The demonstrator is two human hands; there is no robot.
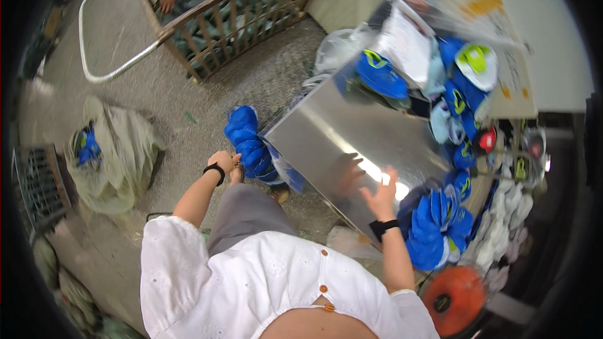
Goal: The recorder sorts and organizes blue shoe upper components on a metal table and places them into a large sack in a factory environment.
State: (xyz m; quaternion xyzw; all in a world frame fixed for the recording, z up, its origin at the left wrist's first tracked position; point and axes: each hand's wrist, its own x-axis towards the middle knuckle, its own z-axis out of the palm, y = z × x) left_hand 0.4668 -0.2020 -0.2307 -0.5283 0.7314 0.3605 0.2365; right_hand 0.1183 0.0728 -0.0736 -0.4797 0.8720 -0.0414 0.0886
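My left hand (223, 162) is curled closed at the near left side of a stacked bundle of blue shoe uppers (252, 149). Its fingertips reach the bundle's edge; what lies between them is too small to make out. Over the near part of a shiny metal tabletop (314, 138), my right hand (381, 196) is spread open and holds nothing. Close by on its right, more blue shoe uppers (433, 223) lie fanned in a pile. Further blue uppers with lime trim (380, 76) lie at the far side of the tabletop.
A wooden slatted crate (232, 22) holds dark green bundles; another person's hand (166, 1) hangs over it. An open pale sack (122, 157) stands on the left floor. Beside the table are a round orange object (455, 301), white bundles (502, 223) and a cardboard box (496, 56).
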